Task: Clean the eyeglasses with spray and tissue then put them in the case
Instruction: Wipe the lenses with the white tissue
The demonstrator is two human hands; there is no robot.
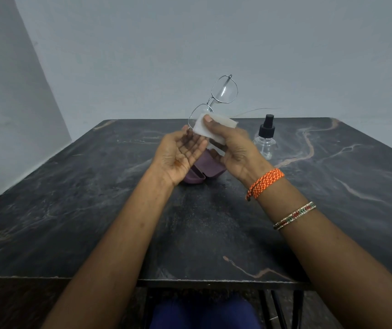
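Thin metal-framed eyeglasses [223, 90] are held up above the table, tilted with one lens high and the other low. My right hand [235, 150] pinches a folded white tissue [201, 128] around the lower lens, thumb on top. My left hand [178, 153] sits palm up just under that lens. Its fingers are relaxed, and the thumb tip is at the frame's rim. Below both hands lies an open purple case [204, 168], partly hidden by them. A clear spray bottle [265, 141] with a black nozzle stands to the right of my right hand.
All of this is over a dark marbled table [83, 198] set against a pale wall. Its front edge runs just above my lap. One thin temple arm of the glasses sticks out rightward above the spray bottle.
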